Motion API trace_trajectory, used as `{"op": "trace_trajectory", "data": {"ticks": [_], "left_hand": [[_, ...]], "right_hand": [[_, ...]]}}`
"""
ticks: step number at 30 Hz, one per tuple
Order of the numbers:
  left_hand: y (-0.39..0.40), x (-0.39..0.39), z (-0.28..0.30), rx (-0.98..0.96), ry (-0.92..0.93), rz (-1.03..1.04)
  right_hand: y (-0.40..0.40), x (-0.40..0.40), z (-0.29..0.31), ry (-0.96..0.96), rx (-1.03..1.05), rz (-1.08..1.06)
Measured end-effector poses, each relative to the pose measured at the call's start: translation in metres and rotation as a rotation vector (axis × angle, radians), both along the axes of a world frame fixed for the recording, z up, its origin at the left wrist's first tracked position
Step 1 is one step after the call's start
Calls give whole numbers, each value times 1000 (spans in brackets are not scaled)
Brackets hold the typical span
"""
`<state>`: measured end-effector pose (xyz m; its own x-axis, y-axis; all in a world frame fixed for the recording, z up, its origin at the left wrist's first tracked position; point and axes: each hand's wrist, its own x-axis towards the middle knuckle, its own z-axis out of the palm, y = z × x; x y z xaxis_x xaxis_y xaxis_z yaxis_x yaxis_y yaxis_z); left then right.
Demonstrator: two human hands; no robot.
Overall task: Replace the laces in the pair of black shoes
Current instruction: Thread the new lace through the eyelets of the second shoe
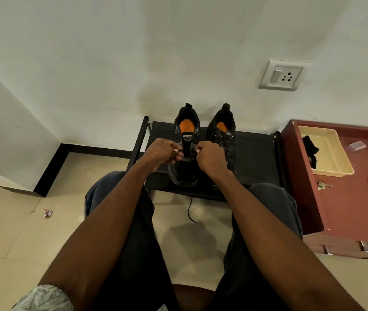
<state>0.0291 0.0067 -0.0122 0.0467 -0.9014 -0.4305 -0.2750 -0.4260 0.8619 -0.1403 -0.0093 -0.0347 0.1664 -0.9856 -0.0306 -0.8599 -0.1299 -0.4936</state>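
Pair of black trainers with orange insoles stood side by side on low black rack (255,153), heels toward wall. Left hand (164,153) and right hand (209,157), both curled, each pinched black lace end over left black trainer (186,149), which looked part-laced. Right black trainer (222,135) appeared laced. Loose black lace (190,209) dangled off rack to floor. Risk: uneven pull could leave lace ends unequal, or thin tip could slip from pinch

Two shoes (203,144) side by side on the rack (255,158); cabinet (347,198) right of the rack (tray (329,151) on top).
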Motion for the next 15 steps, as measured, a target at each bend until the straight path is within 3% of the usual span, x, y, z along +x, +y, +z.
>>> {"op": "trace_trajectory", "data": {"ticks": [2, 5, 11, 15], "left_hand": [[1, -2, -2, -23, 27, 5], [4, -4, -4, -82, 21, 3], [-2, -1, -4, -36, 25, -42], [-5, -2, -4, -74, -25, -32]], "right_hand": [[0, 4, -1, -56, 4, 75], [1, 10, 2, -326, 146, 162], [-3, 10, -2, -423, 228, 73], [-5, 8, 1, -621, 302, 36]]}}
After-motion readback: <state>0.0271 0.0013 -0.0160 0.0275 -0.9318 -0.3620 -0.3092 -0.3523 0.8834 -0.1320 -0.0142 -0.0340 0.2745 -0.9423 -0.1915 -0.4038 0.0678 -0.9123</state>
